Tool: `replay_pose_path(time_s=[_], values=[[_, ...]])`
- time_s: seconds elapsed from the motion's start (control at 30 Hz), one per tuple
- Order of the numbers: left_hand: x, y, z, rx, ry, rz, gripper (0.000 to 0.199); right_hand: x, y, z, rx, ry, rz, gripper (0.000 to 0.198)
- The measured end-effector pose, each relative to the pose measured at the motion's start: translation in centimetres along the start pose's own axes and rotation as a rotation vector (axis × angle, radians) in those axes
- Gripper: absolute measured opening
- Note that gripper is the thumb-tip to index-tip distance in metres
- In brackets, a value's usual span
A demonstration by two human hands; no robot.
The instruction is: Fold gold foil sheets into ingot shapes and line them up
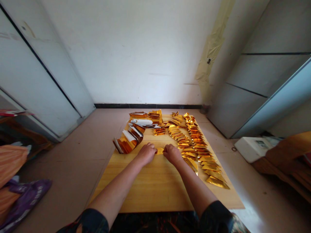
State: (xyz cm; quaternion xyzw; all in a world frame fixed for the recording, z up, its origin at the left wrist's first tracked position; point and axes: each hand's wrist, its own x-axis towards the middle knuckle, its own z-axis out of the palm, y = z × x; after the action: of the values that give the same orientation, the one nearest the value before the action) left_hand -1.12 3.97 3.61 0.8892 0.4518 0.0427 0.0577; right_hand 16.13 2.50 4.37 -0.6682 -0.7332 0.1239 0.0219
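Note:
Between my two hands, just above or on the wooden table, is a small piece of gold foil paper. My left hand is closed on its left end, and my right hand pinches the right end. Rows of folded gold paper pieces overlap one another along the table's right side, close to my right hand. Beyond my left hand lie curved stacks of gold and white paper sheets. My fingertips cover the ends of the held piece.
A white wall stands behind the table. Grey cabinets rise at the right, with a white box near a wooden bench. At the left are a light door panel and a purple bag on the floor.

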Motion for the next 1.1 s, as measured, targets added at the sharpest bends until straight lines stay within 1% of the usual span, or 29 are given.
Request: replay_pose_path(time_s=[0.13,0.33,0.53,0.73,0.87,1.0,1.1], values=[[0.3,0.2,-0.3,0.044,-0.026,0.028,0.024,0.1,0.1,0.1,-0.002,0.000,-0.010,0.016],[0.6,0.9,-0.6,0.119,-0.032,-0.003,0.022,0.3,0.4,0.2,0.007,-0.007,-0.028,0.017],[0.6,1.4,-0.7,0.158,-0.049,0.011,0.024,0.2,0.4,0.1,0.001,-0.004,-0.038,0.017],[0.3,1.4,0.2,0.184,0.023,0.007,0.024,0.3,0.5,0.3,0.000,-0.002,-0.038,0.017],[0.1,1.2,0.9,0.162,0.078,-0.018,0.023,0.4,0.6,0.5,0.013,0.014,-0.039,0.017],[-0.1,1.0,2.0,0.119,0.152,-0.088,0.022,0.2,0.7,0.6,0.010,0.031,-0.049,0.016],[-0.3,1.2,2.7,0.105,0.189,-0.143,0.022,-0.2,0.6,0.7,-0.003,0.074,-0.068,0.014]])
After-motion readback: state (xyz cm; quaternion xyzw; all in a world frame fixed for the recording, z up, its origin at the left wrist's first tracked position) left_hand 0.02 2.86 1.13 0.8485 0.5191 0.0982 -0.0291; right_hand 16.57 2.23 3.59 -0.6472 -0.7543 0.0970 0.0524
